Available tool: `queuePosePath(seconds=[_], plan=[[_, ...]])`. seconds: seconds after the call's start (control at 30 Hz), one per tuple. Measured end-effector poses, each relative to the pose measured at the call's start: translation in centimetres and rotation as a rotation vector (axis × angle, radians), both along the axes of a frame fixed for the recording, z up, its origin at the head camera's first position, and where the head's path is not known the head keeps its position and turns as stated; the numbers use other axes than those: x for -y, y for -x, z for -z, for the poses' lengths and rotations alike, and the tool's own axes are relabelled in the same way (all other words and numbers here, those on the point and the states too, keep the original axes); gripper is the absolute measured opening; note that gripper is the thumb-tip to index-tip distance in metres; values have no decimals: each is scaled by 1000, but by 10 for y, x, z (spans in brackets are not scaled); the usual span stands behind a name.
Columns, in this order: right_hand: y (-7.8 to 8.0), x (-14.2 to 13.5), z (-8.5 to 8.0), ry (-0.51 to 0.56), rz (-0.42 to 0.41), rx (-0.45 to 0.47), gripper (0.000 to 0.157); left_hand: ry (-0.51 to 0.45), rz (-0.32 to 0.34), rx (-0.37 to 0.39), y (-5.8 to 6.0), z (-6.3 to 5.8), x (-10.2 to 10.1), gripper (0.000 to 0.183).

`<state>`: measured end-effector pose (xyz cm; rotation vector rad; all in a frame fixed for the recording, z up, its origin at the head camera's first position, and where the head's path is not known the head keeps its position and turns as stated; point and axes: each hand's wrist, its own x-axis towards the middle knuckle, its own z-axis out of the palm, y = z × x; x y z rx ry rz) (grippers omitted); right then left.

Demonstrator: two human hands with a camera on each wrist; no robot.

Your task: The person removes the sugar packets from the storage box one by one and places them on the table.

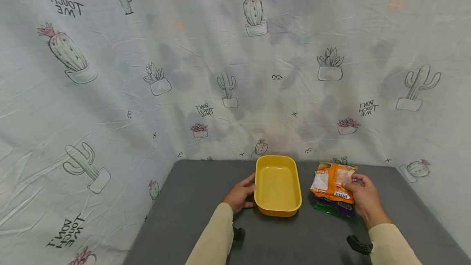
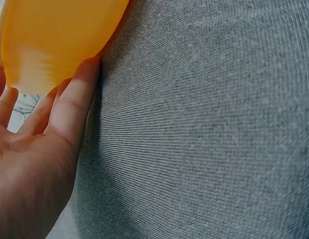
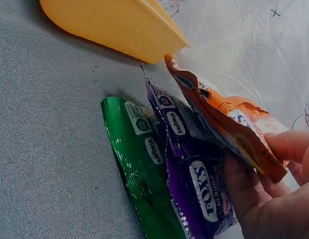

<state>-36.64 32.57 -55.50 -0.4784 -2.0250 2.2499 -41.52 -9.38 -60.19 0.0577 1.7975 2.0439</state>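
Note:
A yellow plastic tub stands on the grey table. My left hand is beside its left wall, its extended fingers touching the outside. In the left wrist view the fingertips rest against the tub low by the cloth. To the right, my right hand pinches an orange candy packet by its edge, thumb on top and fingers beneath. Under it, a purple Fox's candy packet and a green packet overlap. The pinched packet is tilted up from the purple one.
A grey cloth covers the table. Behind and at the sides hangs a pale curtain printed with cacti, meeting the table's back edge near the tub. A black strap sits at the right wrist, another at the left.

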Motion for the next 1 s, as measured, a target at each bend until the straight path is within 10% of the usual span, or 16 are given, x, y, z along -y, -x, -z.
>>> queuePosePath(seconds=[0.7,1.0], plan=[[-4,-4,2,-475,99,187,66,7,14,10,-3,4,-6,63],[0,-9,-5,-600,37,211,71,148,31,-40,5,-6,-8,64]])
